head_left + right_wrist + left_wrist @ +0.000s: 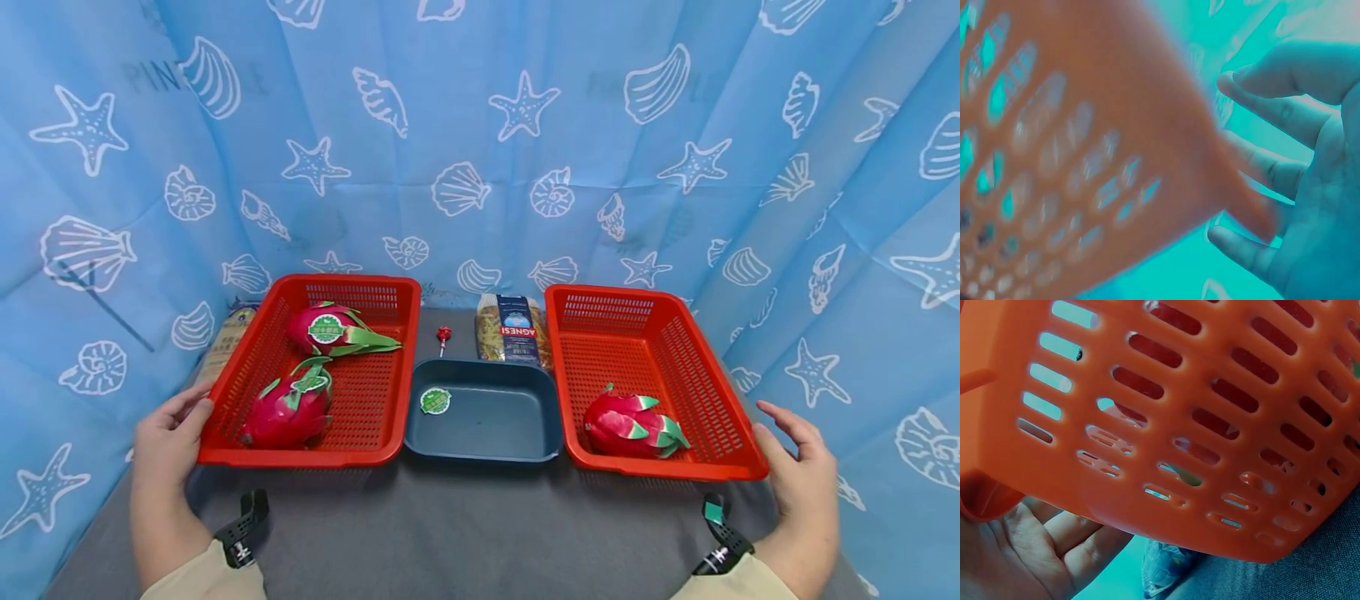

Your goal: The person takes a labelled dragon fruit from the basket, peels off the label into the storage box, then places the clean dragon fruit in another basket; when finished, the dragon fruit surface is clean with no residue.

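In the head view, two red baskets stand on the grey tabletop (480,533), each with its own hand at the outer near corner. The left hand (171,437) is at the left basket (300,457), its thumb at the rim; the basket lies to that hand's right and seems longer from near to far. The right hand (806,471) is beside the right basket (667,469), which lies to its left and angles outward toward the near side. Two dragon fruits (288,412) lie in the left basket, one near and one far; a single dragon fruit (630,425) lies at the near end of the right basket. Between the baskets sits a blue tray (495,417) (its long axis runs left to right).

In the left wrist view, the palm faces the basket's corner, fingers extended and passing behind the wall; whether they bear on it I cannot tell.

In the right wrist view, the fingers are spread loosely around the basket's projecting lip, not closed on it; actual contact is unclear.
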The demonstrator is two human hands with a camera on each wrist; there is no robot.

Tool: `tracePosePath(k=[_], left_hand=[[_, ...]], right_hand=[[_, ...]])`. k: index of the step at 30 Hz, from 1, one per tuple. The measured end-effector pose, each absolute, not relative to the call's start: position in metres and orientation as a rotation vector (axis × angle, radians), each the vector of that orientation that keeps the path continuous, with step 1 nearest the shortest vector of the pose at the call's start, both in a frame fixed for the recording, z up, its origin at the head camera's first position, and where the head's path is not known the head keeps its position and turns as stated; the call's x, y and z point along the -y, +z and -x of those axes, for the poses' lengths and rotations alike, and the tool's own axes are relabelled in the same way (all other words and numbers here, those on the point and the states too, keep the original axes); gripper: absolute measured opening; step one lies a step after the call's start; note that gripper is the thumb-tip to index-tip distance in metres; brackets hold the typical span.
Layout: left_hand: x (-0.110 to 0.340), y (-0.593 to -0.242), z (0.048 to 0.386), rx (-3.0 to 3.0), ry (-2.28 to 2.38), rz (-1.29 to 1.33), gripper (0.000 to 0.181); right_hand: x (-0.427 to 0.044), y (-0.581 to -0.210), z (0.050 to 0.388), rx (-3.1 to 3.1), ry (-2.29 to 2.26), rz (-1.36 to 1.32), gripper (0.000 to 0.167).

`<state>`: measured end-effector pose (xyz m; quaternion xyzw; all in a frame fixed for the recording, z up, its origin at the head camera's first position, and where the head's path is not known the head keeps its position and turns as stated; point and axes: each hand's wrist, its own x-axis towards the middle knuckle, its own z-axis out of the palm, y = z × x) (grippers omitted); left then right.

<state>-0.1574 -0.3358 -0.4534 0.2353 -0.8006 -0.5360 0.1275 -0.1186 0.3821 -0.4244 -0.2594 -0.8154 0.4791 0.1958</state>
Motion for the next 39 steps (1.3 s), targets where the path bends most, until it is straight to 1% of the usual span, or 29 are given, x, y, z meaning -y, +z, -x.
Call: tracePosePath(k=[4,9,12,15,17,20,22,29,39], left_hand=[[0.336,-0.453,0.158,2.337,-1.568,-0.702,0.054],[0.335,-0.453,0.158,2.345,-1.577,-0.704,0.056],[0.334,-0.453,0.158,2.338,-1.590,-0.710,0.056],[0.334,-0.453,0.159,2.335,-1.597,-0.713,0.056],[0.334,-0.453,0.160,2.333,-1.596,-0.716,0.056],[0.335,-0.453,0.160,2.334,-1.592,-0.713,0.055],[0.335,-0.454,0.160,2.338,-1.585,-0.717,0.054],[0.338,-0.454,0.157,2.327,-1.617,-0.713,0.054],[0.337,-0.455,0.157,2.290,-1.648,-0.693,0.053]], right_hand=[[-0.370,-0.406,0.119,2.238,1.351,0.624,0.043],[-0.348,-0.387,0.120,1.996,1.658,0.392,0.040],[-0.330,-0.378,0.123,1.883,1.756,0.228,0.038],[-0.315,-0.371,0.127,1.848,1.761,-0.019,0.036],[-0.305,-0.369,0.132,1.806,1.773,-0.255,0.037],[-0.290,-0.367,0.140,1.761,1.787,-0.567,0.041],[-0.278,-0.365,0.145,1.748,1.795,-0.712,0.043],[-0.224,-0.357,0.153,1.940,1.680,-0.844,0.053],[-0.166,-0.359,0.160,2.138,1.606,-0.975,0.051]])
